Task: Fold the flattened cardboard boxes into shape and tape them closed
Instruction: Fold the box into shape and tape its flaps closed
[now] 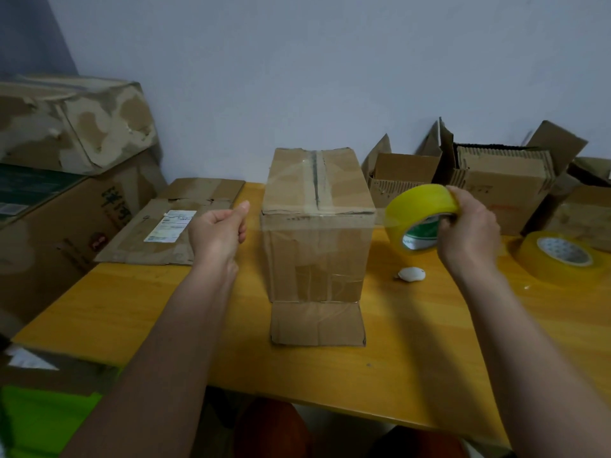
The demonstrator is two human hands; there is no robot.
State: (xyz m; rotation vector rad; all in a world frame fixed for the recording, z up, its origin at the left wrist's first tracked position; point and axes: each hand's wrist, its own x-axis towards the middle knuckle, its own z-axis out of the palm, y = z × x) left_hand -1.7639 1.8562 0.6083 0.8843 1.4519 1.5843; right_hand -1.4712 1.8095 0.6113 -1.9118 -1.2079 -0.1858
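A folded cardboard box (317,246) stands upright in the middle of the wooden table (413,352), its top flaps shut along a taped seam and one bottom flap lying flat toward me. My right hand (469,229) grips a yellow tape roll (418,219) just right of the box's top. A clear strip of tape (258,226) stretches from the roll across the box front to my left hand (218,233), which pinches its free end left of the box.
Flattened boxes (178,223) lie at the table's back left. Open boxes with cardboard sheets (496,183) stand at the back right. A second tape roll (558,256) and a small white cutter (411,274) lie right of the box. Large cartons (66,166) are stacked at left.
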